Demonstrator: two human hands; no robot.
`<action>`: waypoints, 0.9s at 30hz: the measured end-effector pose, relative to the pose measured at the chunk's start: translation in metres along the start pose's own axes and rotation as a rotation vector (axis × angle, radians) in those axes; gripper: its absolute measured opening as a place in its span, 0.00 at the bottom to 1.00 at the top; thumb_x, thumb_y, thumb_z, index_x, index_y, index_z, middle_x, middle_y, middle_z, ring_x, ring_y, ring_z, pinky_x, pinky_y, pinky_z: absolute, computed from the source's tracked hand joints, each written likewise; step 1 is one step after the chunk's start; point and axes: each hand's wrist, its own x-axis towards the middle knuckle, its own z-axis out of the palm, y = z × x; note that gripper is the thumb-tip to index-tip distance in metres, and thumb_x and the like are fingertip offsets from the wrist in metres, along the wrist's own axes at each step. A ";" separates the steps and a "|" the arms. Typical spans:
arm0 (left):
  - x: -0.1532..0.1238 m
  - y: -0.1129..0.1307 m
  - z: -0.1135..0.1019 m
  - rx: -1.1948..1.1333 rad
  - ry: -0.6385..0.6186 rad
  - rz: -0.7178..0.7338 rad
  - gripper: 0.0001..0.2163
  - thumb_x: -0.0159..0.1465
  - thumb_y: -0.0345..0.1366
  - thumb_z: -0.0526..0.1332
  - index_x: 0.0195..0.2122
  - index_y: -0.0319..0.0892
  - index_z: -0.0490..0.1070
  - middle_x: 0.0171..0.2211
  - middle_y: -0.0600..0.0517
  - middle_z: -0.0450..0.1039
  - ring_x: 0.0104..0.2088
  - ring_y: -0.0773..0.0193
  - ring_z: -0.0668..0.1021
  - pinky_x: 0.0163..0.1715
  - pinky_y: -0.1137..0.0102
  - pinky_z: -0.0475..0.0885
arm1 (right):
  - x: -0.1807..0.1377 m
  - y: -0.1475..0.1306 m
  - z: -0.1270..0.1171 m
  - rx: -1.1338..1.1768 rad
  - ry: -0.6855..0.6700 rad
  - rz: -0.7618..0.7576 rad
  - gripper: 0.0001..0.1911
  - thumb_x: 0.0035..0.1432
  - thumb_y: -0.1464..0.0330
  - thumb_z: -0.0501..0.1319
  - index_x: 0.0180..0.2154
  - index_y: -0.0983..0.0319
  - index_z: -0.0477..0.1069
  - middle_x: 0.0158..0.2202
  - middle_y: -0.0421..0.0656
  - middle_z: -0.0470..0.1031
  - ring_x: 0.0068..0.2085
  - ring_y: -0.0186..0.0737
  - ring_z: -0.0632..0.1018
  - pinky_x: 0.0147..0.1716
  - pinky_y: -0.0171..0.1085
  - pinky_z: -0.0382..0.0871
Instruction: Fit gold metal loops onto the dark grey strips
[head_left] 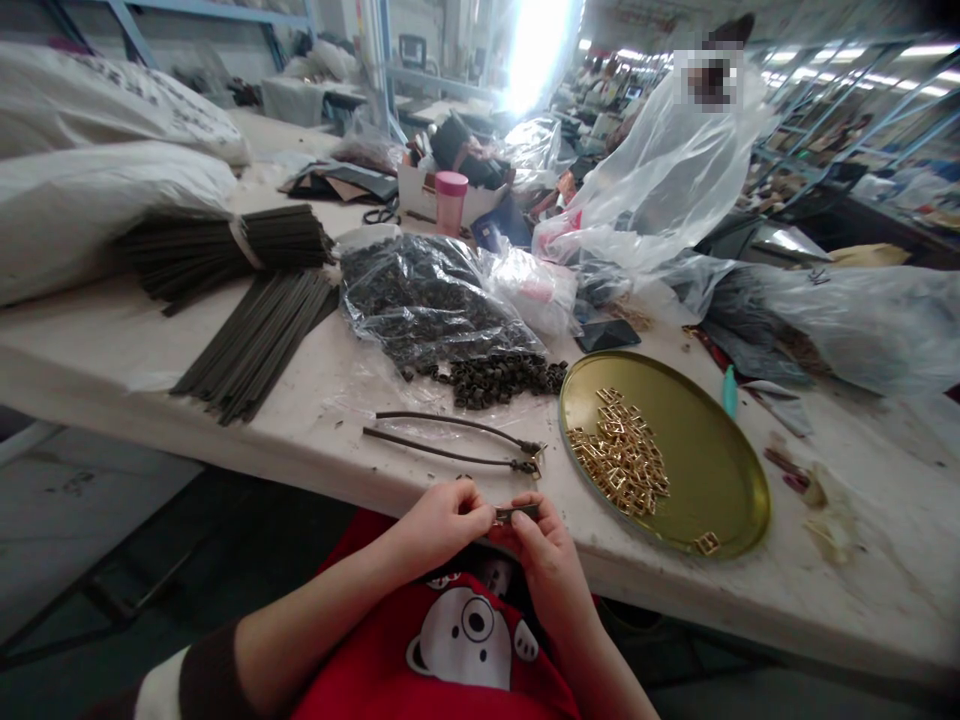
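Close to the table's front edge, my left hand point(448, 518) and my right hand point(546, 550) meet in front of my body. A short piece of dark strap point(519, 513) shows between their pinched fingertips; the rest of it is hidden by the fingers. Just beyond the hands lie two dark narrow straps point(442, 447), each with a gold buckle point(535, 464) at its right end. To the right, a round gold-coloured tray point(705, 450) holds a heap of small gold buckles point(622, 455), with a few apart near its rim.
Small dark loops point(502, 380) spill from a clear plastic bag point(427, 295). Loose dark strips point(259, 340) and a tied bundle point(225, 245) lie left. A phone point(607, 335), a pink-lidded cup point(450, 205) and plastic bags point(645, 170) stand farther back. White sacks point(105, 200) fill the far left.
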 end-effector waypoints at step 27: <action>-0.006 0.005 -0.006 0.222 -0.114 0.078 0.10 0.54 0.41 0.56 0.25 0.39 0.67 0.23 0.54 0.68 0.25 0.66 0.68 0.21 0.75 0.56 | -0.004 0.005 -0.014 -0.279 -0.032 -0.047 0.14 0.48 0.60 0.64 0.32 0.61 0.63 0.22 0.35 0.72 0.23 0.30 0.73 0.23 0.29 0.65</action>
